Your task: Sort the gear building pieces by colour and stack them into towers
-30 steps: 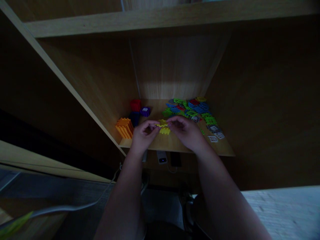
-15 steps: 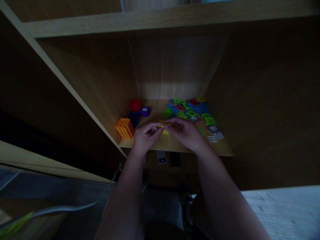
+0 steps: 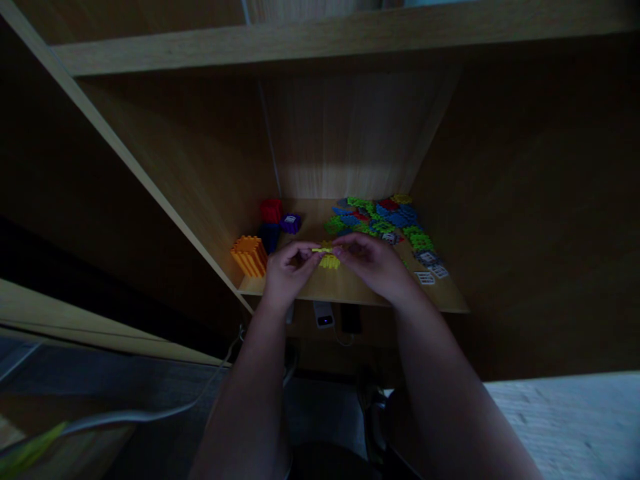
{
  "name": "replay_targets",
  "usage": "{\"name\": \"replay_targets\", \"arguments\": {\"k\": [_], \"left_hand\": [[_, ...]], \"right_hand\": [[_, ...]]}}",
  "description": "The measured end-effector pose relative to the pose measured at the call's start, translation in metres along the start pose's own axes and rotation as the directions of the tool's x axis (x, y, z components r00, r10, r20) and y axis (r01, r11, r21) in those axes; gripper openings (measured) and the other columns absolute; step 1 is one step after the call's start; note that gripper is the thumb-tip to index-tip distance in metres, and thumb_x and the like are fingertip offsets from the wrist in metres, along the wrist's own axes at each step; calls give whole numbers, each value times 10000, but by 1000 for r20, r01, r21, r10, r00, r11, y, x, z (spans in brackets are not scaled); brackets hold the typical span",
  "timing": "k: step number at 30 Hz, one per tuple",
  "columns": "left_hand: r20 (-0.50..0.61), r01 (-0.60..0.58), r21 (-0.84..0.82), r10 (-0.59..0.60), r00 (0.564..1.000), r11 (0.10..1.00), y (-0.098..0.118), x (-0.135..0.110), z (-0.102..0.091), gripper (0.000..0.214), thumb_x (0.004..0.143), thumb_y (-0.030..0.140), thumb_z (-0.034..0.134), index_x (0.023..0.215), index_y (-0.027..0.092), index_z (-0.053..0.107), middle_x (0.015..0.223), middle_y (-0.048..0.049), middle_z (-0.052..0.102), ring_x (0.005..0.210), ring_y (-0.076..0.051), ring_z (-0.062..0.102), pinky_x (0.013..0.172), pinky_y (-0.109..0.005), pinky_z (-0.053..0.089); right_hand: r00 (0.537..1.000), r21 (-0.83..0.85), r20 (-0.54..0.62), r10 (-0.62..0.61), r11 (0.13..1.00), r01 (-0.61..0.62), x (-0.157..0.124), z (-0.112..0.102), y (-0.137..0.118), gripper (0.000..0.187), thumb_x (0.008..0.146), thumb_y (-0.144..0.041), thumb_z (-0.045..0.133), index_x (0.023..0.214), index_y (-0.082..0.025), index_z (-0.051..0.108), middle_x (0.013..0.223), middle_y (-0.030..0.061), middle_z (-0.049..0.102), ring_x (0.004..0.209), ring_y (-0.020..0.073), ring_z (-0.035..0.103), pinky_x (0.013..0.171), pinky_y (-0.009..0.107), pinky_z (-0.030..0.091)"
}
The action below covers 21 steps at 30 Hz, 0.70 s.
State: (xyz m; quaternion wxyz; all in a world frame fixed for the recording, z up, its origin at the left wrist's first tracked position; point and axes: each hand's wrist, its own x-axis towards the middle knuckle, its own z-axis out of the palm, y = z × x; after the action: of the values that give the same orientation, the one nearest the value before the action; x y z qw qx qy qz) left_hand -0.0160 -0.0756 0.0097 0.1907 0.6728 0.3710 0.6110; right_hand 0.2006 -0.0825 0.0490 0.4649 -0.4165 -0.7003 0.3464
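Over the front of the wooden shelf, my left hand (image 3: pixel 291 272) and my right hand (image 3: pixel 371 261) face each other, thumbs and fingers pinched on a small yellow interlocking tile (image 3: pixel 323 250) with notched edges. Each hand grips it from its own side. Directly beneath the held tile is another yellow notched piece (image 3: pixel 329 262), partly hidden; whether the two are joined I cannot tell. To the left of my left hand stands an orange box built of ridged tiles (image 3: pixel 249 256). Beyond my right hand lies a heap of green, blue and red tiles (image 3: pixel 380 217).
At the back left sit a red block (image 3: pixel 271 211), a purple block (image 3: pixel 291 223) and a dark blue block (image 3: pixel 269 237). White window-frame pieces (image 3: pixel 425 278) lie at the shelf's right front. Below is a white device (image 3: pixel 324 315) with a cable. An upper shelf edge (image 3: pixel 320 37) runs overhead.
My left hand has shifted slightly left and its fingers opened a little around the yellow tile, which now shows more edge-on. More of the yellow piece beneath is visible.
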Motion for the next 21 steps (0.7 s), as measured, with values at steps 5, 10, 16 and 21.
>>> {"name": "replay_targets", "arguments": {"k": [5,10,16,21], "left_hand": [[38,7,14,-7,999,1000,3,2,-2,165,941,320,852,1082,238,826,843,8,735,766,-142,676,760,-266,551],[19,-7,28,6,1000,1000,3,3,-4,230,993,270,748,1222,252,761,851,14,649,838,-162,652,859,-300,543],[82,74,5,-74,994,997,-5,5,-6,349,977,236,700,1325,260,680,1319,-81,730,1238,-246,699,1030,-385,570],[218,91,75,-105,970,993,-7,7,-5,510,937,245,750,1427,269,610,1484,-90,689,1405,-281,649,1227,-486,500]], "right_hand": [[1000,9,21,6,1000,-6,0,-3,4,375,939,-617,815,1115,-286,813,1035,36,826,894,231,745,805,383,594],[997,-77,-66,-40,996,35,1,-9,14,306,933,-526,841,1118,-284,806,1080,40,834,914,241,747,828,399,586],[984,-216,-79,-161,966,141,5,-9,32,178,954,-423,820,1076,-297,789,1139,39,836,1041,275,768,957,453,593],[974,-237,-11,-226,947,217,7,-6,37,151,972,-390,804,1088,-299,771,1180,45,833,1117,283,780,1036,475,593]]}}
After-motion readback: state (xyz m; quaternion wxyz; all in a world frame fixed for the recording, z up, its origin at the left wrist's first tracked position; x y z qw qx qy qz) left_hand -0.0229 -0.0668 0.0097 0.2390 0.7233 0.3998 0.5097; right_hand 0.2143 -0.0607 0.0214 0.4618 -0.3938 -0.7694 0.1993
